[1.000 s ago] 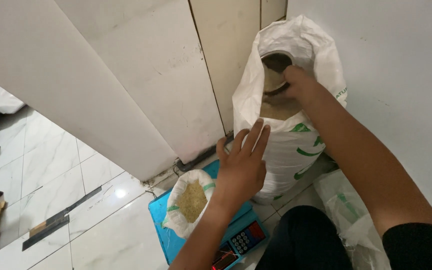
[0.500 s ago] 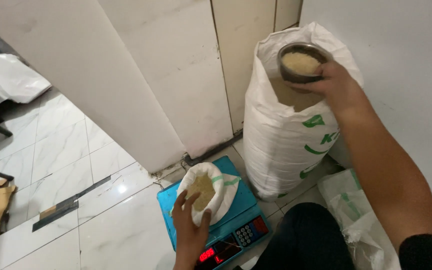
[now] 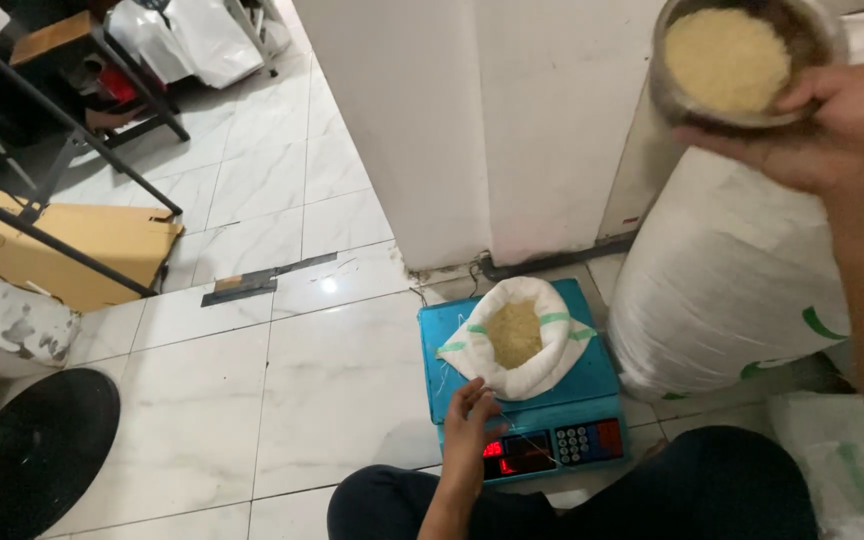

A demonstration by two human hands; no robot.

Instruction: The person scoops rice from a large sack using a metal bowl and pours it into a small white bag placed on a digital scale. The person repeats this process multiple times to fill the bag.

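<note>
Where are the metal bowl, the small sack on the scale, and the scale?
metal bowl (image 3: 747, 62), head view, on the grain inside it
small sack (image 3: 514, 335), head view, grain in its open mouth
scale (image 3: 592, 385), head view, bare blue platform

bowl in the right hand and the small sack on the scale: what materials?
Bowl: looks like metal, likely steel, by its grey sheen and thin rolled rim, held by the right hand. Small sack: seemingly woven plastic, white with green stripes, soft rolled-down mouth. Loose threads trail near the left hand.
</note>
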